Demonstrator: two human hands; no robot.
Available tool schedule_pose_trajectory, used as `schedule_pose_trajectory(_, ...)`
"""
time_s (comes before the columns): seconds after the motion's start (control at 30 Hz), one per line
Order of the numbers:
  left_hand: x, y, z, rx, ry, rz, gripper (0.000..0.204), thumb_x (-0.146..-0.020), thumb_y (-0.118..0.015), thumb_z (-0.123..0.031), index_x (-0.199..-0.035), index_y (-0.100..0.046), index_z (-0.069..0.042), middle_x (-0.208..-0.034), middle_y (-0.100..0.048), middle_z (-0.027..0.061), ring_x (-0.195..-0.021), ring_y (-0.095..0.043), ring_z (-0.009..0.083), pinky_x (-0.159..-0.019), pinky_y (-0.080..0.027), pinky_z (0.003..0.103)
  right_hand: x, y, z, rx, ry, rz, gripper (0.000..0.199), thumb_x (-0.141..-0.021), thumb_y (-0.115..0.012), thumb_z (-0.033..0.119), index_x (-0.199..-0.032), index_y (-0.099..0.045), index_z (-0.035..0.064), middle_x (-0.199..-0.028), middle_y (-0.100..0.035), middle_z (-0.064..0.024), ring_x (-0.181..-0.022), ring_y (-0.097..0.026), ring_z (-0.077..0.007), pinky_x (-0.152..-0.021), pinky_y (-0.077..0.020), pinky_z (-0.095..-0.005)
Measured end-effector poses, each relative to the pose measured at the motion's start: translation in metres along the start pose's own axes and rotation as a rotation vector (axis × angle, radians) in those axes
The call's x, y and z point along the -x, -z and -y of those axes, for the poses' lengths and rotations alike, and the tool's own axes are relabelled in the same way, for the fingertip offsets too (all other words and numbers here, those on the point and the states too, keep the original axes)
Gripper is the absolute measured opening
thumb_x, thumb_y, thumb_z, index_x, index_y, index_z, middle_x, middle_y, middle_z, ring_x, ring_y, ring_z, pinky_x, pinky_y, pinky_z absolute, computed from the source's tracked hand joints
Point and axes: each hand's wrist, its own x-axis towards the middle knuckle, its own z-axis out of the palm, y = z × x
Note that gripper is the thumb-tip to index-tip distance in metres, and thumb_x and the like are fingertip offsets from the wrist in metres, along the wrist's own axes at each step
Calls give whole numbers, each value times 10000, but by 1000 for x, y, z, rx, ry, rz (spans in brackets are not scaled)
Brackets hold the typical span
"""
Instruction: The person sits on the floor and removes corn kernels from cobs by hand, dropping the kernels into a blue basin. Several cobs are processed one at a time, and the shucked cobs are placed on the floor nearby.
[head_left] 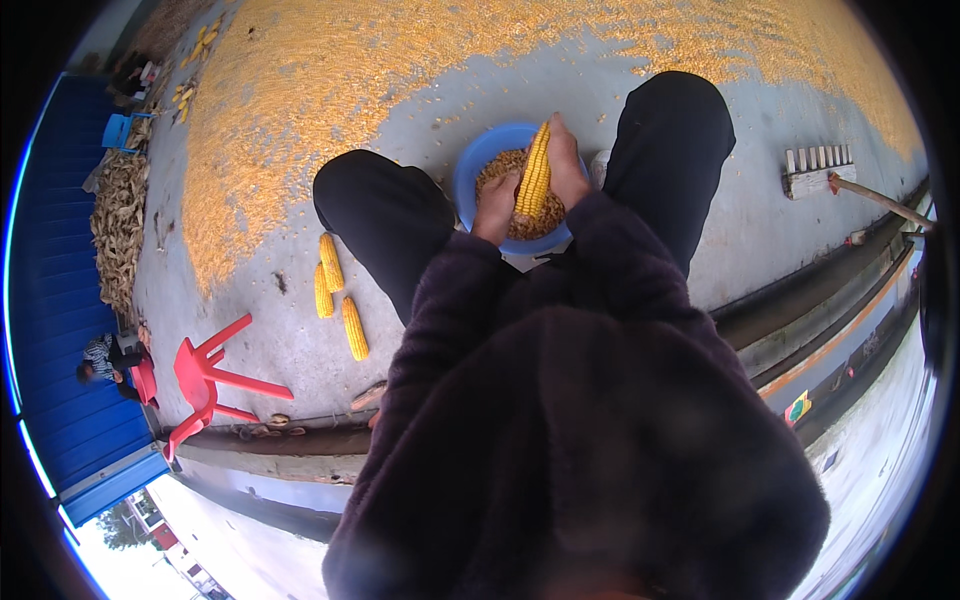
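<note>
A yellow corn cob [536, 172] stands slanted between my two hands, over a blue basin [464, 178] set between my knees. My left hand [495, 209] is closed round the cob's lower end, on its left side. Against the cob's right side and upper part presses my right hand [566, 166], its fingers curled. Loose corn kernels [500, 166] fill the bottom of the basin, partly hidden by my hands.
Three whole cobs [354, 328] lie on the concrete left of my knee. Beyond my legs spreads a wide layer of kernels [300, 100]. A red plastic chair [205, 378] lies tipped at lower left, near a seated person [112, 358]. Husks [118, 235] line the blue wall; a wooden rake [820, 172] rests at right.
</note>
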Motion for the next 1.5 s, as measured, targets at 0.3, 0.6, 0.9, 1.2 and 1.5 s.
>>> schedule_pose_trajectory(0.3,-3,-8,-18,-185,-188,-72,551,-1032,-449,-458,-1082,-657,50,-985,-677,76,-901,-592,132,-822,-474,296,29,-16,-6,442,459,185,505,-1023,-424,450,-891,-597,-6,-765,-572,-86,-728,-508,-165,-713,-446,-342)
schedule_pose_trajectory(0.6,8,-18,-29,-224,-343,-24,593,-1013,-449,-532,-1135,-637,16,-1025,-657,53,-990,-575,128,-894,-456,289,39,-19,-14,608,538,257,442,-1019,-407,364,-942,-573,-38,-833,-603,-229,-791,-585,-343,-760,-458,-427)
schedule_pose_trajectory(0.9,11,-21,-34,-449,-263,-197,692,-1020,-351,-549,-1089,-659,67,-1021,-696,185,-996,-634,249,-899,-467,367,46,-24,-20,767,674,128,437,-1014,-384,355,-926,-592,-20,-862,-617,-315,-847,-590,-499,-736,-447,-534)
schedule_pose_trajectory(1.2,-6,-16,-13,-501,-326,-300,666,-1021,-307,-488,-1002,-673,68,-965,-670,301,-964,-641,435,-866,-454,474,57,-22,-15,781,705,126,460,-1024,-383,353,-944,-599,-45,-861,-626,-308,-826,-597,-492,-730,-458,-523)
schedule_pose_trajectory(1.5,-16,4,-1,-566,-407,-246,463,-1012,-362,-372,-983,-637,0,-939,-659,288,-922,-622,454,-815,-460,505,65,-28,-11,878,775,128,374,-1016,-405,269,-912,-578,-47,-879,-605,-308,-832,-567,-492,-742,-448,-520)
